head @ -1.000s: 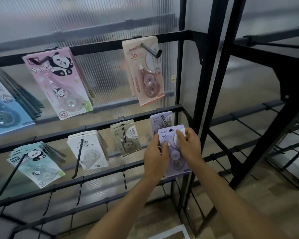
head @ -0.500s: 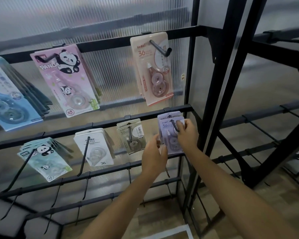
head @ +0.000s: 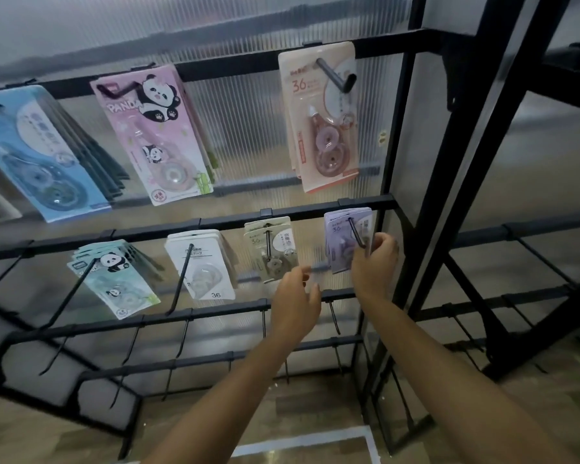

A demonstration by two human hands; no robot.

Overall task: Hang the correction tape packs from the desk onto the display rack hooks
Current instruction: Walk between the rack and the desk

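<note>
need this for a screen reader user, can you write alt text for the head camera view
A person's right hand holds lilac correction tape packs on a black wire hook of a black metal display rack; the left hand hovers open below. Pink, blue, peach, white and green packs hang nearby.

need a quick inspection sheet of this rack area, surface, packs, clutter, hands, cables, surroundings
surface: black display rack, ribbed translucent panel behind; no desk in view
job's things: purple packs on the rightmost middle-row hook; blue packs, pink panda packs, peach packs above; teal panda packs, white packs, green-grey pack alongside
clutter: nothing seen
grippers: right hand fingers curled on the purple packs' right edge; left hand open, holding nothing
cables: nothing seen
surroundings: second rack to the right, bare hooks; wood-look floor
</note>
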